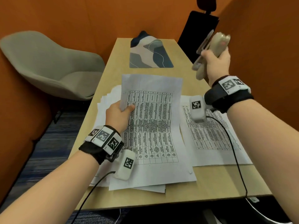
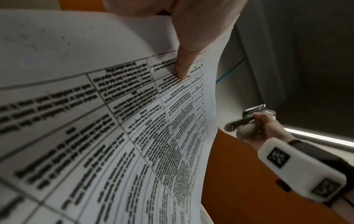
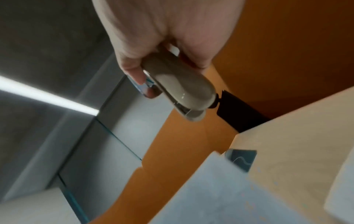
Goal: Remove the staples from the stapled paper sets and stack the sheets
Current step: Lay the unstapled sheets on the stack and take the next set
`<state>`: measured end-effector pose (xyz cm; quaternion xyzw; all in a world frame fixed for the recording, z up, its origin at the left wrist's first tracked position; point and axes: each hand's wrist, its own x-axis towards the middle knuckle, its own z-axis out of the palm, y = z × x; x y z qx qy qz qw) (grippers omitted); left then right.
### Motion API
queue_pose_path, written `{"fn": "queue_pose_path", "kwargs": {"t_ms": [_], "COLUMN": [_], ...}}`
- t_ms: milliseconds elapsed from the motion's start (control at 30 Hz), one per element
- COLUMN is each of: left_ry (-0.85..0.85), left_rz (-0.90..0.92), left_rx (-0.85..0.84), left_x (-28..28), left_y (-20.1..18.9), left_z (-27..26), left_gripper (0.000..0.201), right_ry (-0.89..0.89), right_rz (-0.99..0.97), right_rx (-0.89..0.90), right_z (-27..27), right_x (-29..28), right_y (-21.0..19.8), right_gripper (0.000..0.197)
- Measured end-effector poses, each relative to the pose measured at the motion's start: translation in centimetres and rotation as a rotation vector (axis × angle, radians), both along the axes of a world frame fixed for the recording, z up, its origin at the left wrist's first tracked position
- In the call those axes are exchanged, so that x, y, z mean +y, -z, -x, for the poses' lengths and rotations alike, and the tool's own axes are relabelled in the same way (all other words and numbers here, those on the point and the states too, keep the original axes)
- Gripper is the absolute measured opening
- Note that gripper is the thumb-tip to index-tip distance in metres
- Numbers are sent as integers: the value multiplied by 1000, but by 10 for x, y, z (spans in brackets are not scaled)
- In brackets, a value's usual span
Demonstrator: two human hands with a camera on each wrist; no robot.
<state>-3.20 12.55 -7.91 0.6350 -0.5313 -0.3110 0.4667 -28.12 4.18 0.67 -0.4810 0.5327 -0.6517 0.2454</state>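
My left hand [image 1: 119, 113] pinches a printed paper set [image 1: 152, 126] by its left edge, thumb [image 2: 184, 66] on top over the table text, and holds it lifted above the desk. Under it lies a loose pile of white sheets [image 1: 106, 101]. Another printed sheet [image 1: 210, 135] lies flat to the right. My right hand [image 1: 215, 62] is raised above the desk's right edge and grips a beige stapler [image 1: 210, 52] with a metal underside; in the right wrist view the stapler [image 3: 180, 89] points away from the palm.
The light wooden desk [image 1: 210, 188] holds a patterned mat [image 1: 150, 54] at its far end. A grey chair [image 1: 48, 65] stands to the left, and a black chair [image 1: 199, 33] at the far right. Orange walls enclose the space. Cables hang from both wrists.
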Motion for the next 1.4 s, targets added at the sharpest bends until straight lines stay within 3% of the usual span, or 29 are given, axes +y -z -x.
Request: {"fn": "queue_pose_path", "kwargs": {"t_ms": [100, 333, 500, 700, 967, 1133, 1233, 1300, 1400], "left_ry": [10, 24, 48, 75, 128, 105, 62, 37, 20], "left_rz": [48, 127, 174, 195, 197, 169, 154, 132, 109], "left_rx": [-23, -65, -68, -44, -59, -57, -61, -46, -5], "left_x": [4, 11, 14, 15, 17, 12, 7, 5, 2], "left_y": [0, -3, -5, -5, -4, -5, -6, -7, -10], "left_z": [2, 5, 7, 7, 7, 8, 5, 3, 3], "left_gripper": [25, 21, 17, 17, 12, 12, 10, 10, 21], "right_ry": [-155, -282, -239, -46, 65, 26, 45, 29, -166], "right_rz": [83, 34, 25, 46, 18, 76, 247, 312, 66], "right_rx": [-146, -61, -34, -107, -136, -208, -322, -379, -227], "right_z": [-14, -28, -31, -34, -33, -28, -19, -12, -7], "right_x": [3, 11, 13, 6, 0, 10, 22, 31, 49], "right_y": [-8, 10, 7, 4, 9, 1, -15, -20, -16], "right_gripper": [19, 17, 17, 11, 30, 23, 41, 38, 29]}}
